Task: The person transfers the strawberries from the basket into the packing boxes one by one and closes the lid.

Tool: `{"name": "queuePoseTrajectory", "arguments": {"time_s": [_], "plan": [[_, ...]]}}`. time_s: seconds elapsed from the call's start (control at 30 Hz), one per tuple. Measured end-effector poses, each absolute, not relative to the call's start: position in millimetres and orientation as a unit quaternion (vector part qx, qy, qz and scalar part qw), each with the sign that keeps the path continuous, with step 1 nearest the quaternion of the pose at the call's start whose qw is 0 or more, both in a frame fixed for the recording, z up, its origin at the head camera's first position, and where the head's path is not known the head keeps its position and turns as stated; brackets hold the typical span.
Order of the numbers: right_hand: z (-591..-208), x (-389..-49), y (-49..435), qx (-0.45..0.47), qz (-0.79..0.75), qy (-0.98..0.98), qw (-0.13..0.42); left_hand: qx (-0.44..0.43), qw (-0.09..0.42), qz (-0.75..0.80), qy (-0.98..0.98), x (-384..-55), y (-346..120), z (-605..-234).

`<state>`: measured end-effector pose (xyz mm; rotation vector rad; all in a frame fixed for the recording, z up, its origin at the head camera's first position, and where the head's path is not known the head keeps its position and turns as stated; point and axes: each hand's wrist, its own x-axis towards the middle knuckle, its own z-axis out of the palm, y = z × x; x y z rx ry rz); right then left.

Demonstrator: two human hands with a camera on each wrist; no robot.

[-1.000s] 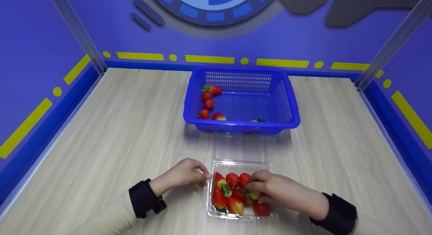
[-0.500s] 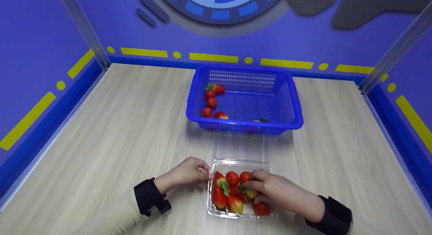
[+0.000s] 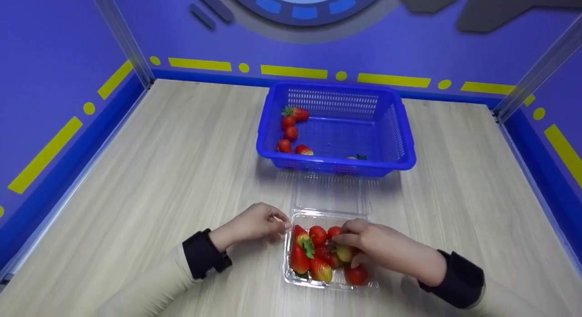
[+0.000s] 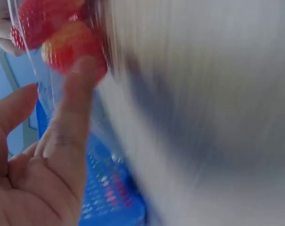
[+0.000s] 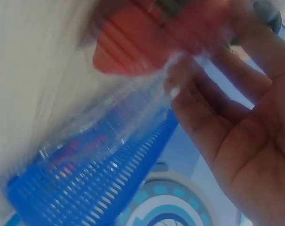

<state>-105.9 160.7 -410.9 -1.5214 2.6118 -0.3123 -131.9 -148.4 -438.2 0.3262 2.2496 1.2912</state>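
A clear plastic clamshell box [image 3: 334,286] stands with its lid folded back and several strawberries inside. Over its right half, my right hand [image 3: 379,246] holds a strawberry with a yellowish top [image 3: 344,253] between thumb and fingers. My left hand [image 3: 257,223] is at the box's left rim, fingertips against it. From the left wrist, the index finger [image 4: 69,122] looks straight along the outer wall beside a strawberry [image 4: 74,49], with the thumb apart. In the right wrist view the fingertips [image 5: 185,75] are at the blurred box wall; the held berry is partly hidden.
Behind the box stands a blue perforated basket [image 3: 336,164], with several strawberries [image 3: 291,133] mostly along its left side. The clear lid [image 3: 332,194] lies flat between box and basket. Blue panels [image 3: 136,30] enclose the wooden table [image 3: 191,139].
My left fingertips have come closer against the box's left rim. The right hand stays over the right half, its strawberry slightly shifted. The head view has tilted a little.
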Motion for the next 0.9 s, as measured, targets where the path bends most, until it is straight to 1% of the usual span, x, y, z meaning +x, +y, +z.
{"name": "queuePoseTrajectory", "arguments": {"time_s": [0.07,0.17,0.23,0.3,0.33,0.43,0.5,0.6,0.73,0.83,0.9], "plan": [[-400.8,-116.0,161.8,-0.517,-0.112,0.847,0.044,0.135,0.242,0.453,0.847,-140.7,-153.2,-426.0],[-378.1,-139.2,164.3,-0.534,-0.129,0.835,0.007,0.153,0.197,0.425,0.870,-160.1,-162.5,-399.1],[-358.1,-158.5,165.9,-0.523,-0.131,0.842,-0.025,0.163,0.153,0.402,0.888,-178.0,-168.2,-379.0],[-335.0,-181.6,168.7,-0.500,-0.131,0.855,-0.036,0.148,0.123,0.385,0.903,-199.8,-172.4,-360.2],[-323.3,-193.8,169.8,-0.482,-0.130,0.866,-0.029,0.140,0.112,0.376,0.909,-212.0,-174.1,-352.8],[-292.6,-233.5,171.7,-0.419,-0.123,0.899,0.025,0.102,0.099,0.357,0.923,-247.9,-176.6,-338.9],[-278.5,-261.3,172.7,-0.380,-0.112,0.915,0.079,0.079,0.099,0.339,0.932,-268.9,-176.4,-337.5],[-267.2,-299.4,172.2,-0.342,-0.084,0.923,0.157,0.053,0.100,0.315,0.942,-290.7,-174.3,-341.1],[-270.3,-340.0,175.4,-0.315,-0.074,0.919,0.226,0.034,0.107,0.283,0.953,-311.5,-165.9,-346.4],[-282.8,-361.2,173.9,-0.292,-0.092,0.919,0.248,0.010,0.122,0.297,0.947,-320.9,-162.4,-352.6],[-293.6,-371.4,171.9,-0.281,-0.108,0.920,0.251,-0.011,0.134,0.313,0.940,-325.5,-161.1,-355.9]]}}
